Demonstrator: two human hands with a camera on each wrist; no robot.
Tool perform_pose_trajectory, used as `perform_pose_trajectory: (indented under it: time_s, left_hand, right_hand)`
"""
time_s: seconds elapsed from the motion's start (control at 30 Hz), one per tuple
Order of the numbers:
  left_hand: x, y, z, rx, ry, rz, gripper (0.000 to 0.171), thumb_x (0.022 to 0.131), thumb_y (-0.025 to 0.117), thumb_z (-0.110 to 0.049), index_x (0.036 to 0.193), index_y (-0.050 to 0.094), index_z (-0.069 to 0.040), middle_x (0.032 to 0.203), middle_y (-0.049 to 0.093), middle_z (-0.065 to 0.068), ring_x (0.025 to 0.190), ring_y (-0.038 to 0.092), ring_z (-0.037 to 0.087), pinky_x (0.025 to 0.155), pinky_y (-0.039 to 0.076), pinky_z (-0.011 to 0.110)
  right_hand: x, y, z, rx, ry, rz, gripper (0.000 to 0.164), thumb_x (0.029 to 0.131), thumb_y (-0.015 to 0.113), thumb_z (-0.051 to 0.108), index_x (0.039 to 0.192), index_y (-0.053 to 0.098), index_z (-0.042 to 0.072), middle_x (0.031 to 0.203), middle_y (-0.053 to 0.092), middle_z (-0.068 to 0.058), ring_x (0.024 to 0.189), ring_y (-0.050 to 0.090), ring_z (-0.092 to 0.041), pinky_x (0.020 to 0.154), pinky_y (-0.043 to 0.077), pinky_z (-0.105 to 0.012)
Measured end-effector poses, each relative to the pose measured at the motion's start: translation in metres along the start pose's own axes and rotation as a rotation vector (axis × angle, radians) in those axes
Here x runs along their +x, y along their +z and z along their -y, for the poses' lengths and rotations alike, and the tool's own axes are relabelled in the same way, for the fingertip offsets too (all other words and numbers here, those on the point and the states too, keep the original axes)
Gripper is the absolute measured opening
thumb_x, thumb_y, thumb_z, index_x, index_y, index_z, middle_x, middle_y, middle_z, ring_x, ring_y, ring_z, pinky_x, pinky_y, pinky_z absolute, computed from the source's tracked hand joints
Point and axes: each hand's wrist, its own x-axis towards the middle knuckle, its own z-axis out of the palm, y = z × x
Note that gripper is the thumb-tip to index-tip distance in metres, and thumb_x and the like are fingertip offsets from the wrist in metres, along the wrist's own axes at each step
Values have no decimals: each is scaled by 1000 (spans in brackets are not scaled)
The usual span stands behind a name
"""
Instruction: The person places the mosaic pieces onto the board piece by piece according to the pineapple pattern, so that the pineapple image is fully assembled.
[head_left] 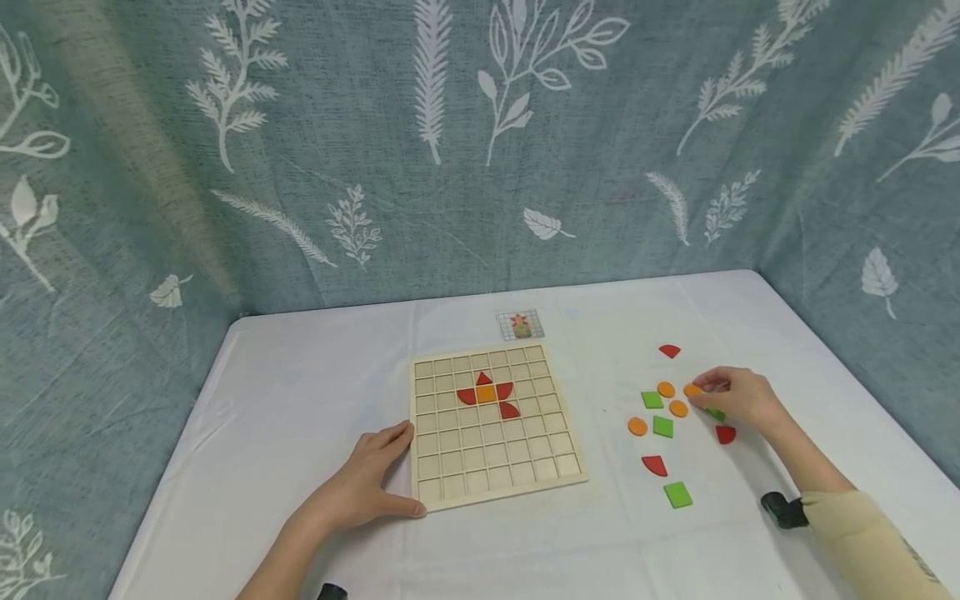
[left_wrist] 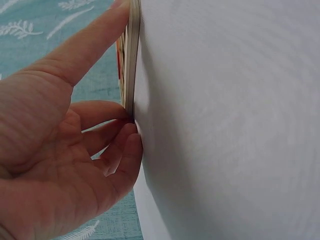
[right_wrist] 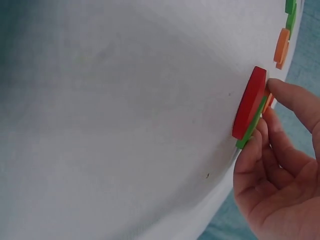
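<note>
In the head view a pale wooden grid board (head_left: 465, 457) lies on the table. On it are an orange square (head_left: 486, 393), a red triangle (head_left: 484, 378) and several red quarter-round pieces (head_left: 509, 409). My left hand (head_left: 367, 479) rests against the board's left edge, its thumb by the near left corner. Off to the right, my right hand (head_left: 738, 396) pinches an orange disc (head_left: 692, 389) at table level. Just under that hand sits a partly covered green square (head_left: 716, 413). The right wrist view shows a red quarter-round (right_wrist: 250, 103) in front of the fingers.
Around the right hand lie loose orange discs (head_left: 637, 427), green squares (head_left: 678, 494) and red quarter-rounds (head_left: 654, 465). A small pattern card (head_left: 521, 325) is behind the board. A patterned curtain (head_left: 450, 208) stands along the white table's (head_left: 315, 367) far edge.
</note>
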Motion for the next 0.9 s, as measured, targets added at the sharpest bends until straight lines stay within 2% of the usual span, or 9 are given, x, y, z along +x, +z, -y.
perform_pose_trajectory:
  time_s: [0.27, 0.4, 0.53, 0.7, 0.9]
  left_hand:
    - [0, 0, -2, 2, 0, 0, 108, 66, 89, -39, 148, 33, 6, 156, 28, 18, 137, 27, 36, 108, 29, 56]
    - [-1, 0, -2, 1, -3, -2, 108, 66, 89, -38, 148, 34, 6, 156, 29, 18, 136, 27, 37, 108, 29, 57]
    - [-1, 0, -2, -5, -6, -4, 109, 65, 89, -38, 148, 34, 5, 156, 29, 17, 137, 27, 36, 108, 29, 57]
    - [-1, 0, -1, -6, -3, -7, 108, 66, 89, -37, 148, 34, 5, 156, 29, 17, 136, 27, 36, 107, 29, 57]
    - [-2, -1, 0, -4, 4, -10, 108, 66, 89, -37, 148, 34, 6, 156, 29, 17, 136, 28, 36, 107, 30, 57]
  right_hand:
    - [-4, 2, 4, -4, 4, -45, 45, 85, 75, 31, 109, 66, -6, 95, 66, -17, 84, 54, -28, 64, 47, -31]
    - [-4, 8, 13, 33, -37, -70, 46, 84, 76, 34, 109, 68, -3, 95, 68, -15, 83, 55, -26, 63, 46, -31]
    - [-3, 16, 29, 105, -78, -65, 47, 85, 75, 39, 113, 69, 1, 101, 69, -14, 85, 58, -24, 67, 45, -30]
    - [-2, 28, 53, 239, -59, -32, 50, 84, 75, 40, 118, 68, 4, 106, 68, -12, 83, 58, -22, 63, 46, -29]
    - [-2, 42, 78, 382, -76, 16, 50, 85, 75, 39, 120, 67, 5, 112, 69, -8, 98, 60, -23, 73, 47, -29]
